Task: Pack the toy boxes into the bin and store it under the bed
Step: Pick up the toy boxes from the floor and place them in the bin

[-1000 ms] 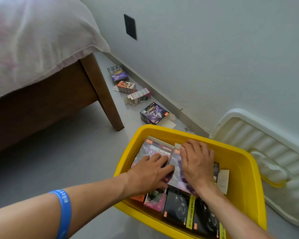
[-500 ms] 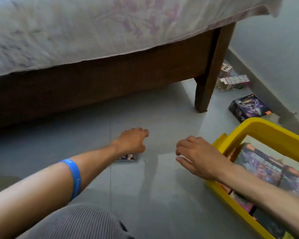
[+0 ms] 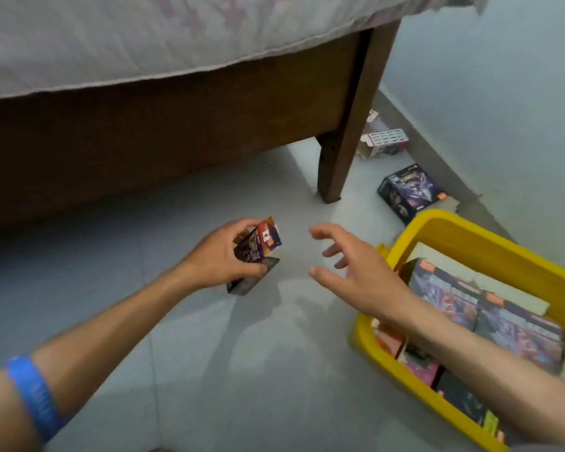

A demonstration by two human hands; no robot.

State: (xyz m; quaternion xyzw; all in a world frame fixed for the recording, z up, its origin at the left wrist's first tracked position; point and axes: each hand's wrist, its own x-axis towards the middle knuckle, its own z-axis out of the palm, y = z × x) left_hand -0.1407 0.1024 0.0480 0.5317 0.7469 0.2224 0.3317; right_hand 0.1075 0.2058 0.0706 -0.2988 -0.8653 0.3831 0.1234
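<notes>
My left hand (image 3: 219, 256) grips a small dark toy box (image 3: 260, 247) with orange edges, lifted just above the grey floor, its flap hanging open below. My right hand (image 3: 356, 272) hovers open to the right of it, fingers spread, holding nothing. The yellow bin (image 3: 470, 236) stands at the lower right, holding several toy boxes (image 3: 503, 321) laid flat. A dark purple toy box (image 3: 408, 190) lies on the floor beyond the bin. A white and pink toy box (image 3: 384, 143) lies further back by the wall.
The wooden bed frame (image 3: 177, 125) spans the top, its leg (image 3: 346, 132) standing between my hands and the loose boxes. A pale bedsheet (image 3: 177, 37) hangs over the frame. A grey wall (image 3: 503, 93) with a skirting runs along the right.
Both hands left the bin and my view swung left. My left hand reached to the floor, took the small box and raised it. My right hand opened beside it.
</notes>
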